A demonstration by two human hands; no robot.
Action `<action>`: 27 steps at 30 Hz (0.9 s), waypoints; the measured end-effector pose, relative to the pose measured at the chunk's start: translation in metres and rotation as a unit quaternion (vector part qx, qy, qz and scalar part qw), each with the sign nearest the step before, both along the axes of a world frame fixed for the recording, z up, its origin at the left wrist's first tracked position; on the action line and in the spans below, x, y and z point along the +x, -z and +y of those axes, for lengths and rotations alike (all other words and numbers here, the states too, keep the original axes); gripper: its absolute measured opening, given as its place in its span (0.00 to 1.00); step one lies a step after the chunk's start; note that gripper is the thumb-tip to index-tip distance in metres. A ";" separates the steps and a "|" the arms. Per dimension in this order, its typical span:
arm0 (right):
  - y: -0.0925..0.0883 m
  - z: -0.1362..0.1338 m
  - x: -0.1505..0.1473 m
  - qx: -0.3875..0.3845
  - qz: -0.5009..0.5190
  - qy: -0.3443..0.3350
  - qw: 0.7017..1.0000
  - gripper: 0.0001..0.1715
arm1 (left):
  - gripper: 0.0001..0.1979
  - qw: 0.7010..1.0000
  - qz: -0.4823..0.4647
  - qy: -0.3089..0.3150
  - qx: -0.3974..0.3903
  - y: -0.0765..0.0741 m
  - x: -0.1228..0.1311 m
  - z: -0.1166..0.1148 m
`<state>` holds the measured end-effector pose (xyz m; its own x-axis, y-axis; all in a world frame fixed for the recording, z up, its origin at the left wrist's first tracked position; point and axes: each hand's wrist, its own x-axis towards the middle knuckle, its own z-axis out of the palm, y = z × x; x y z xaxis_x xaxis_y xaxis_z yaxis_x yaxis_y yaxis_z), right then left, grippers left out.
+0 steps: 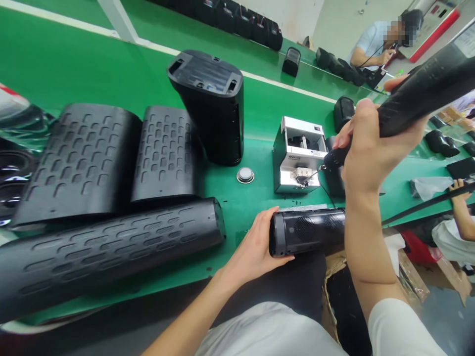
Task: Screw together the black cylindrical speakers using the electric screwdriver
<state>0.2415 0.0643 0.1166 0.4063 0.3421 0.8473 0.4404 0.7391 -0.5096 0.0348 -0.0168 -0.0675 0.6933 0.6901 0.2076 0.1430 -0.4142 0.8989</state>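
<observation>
Two hands busy: left hand (256, 247) clamped on the speaker (308, 231), right hand (367, 148) wrapped around the screwdriver (415, 99). Its tip sits at the screw feeder (297, 155), so a tilted pickup could drop the screw onto the bench (260, 104).

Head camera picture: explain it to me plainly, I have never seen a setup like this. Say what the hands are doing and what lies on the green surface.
The camera sits on a person's head and looks down at their own two bare hands; no machine is involved. The left hand steadies a black speaker lying on its side at the edge of the green table. The right hand grips an electric screwdriver, its tip at a small silver screw feeder. Also on the table: curved black grille covers, a long black tube-shaped housing, an upright black housing and a small round metal disc. Other people work farther along.
</observation>
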 end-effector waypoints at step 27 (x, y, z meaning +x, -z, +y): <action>-0.029 -0.079 0.051 -0.166 -0.021 0.039 0.985 0.16 | 0.55 1.000 0.005 -0.003 0.011 -0.002 -0.003 -0.001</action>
<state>0.2930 -0.0149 0.1452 0.4097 0.5722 0.7104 0.5141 0.4985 -0.6980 0.0322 -0.0178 -0.0652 0.6914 0.6893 0.2163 0.1540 -0.4331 0.8881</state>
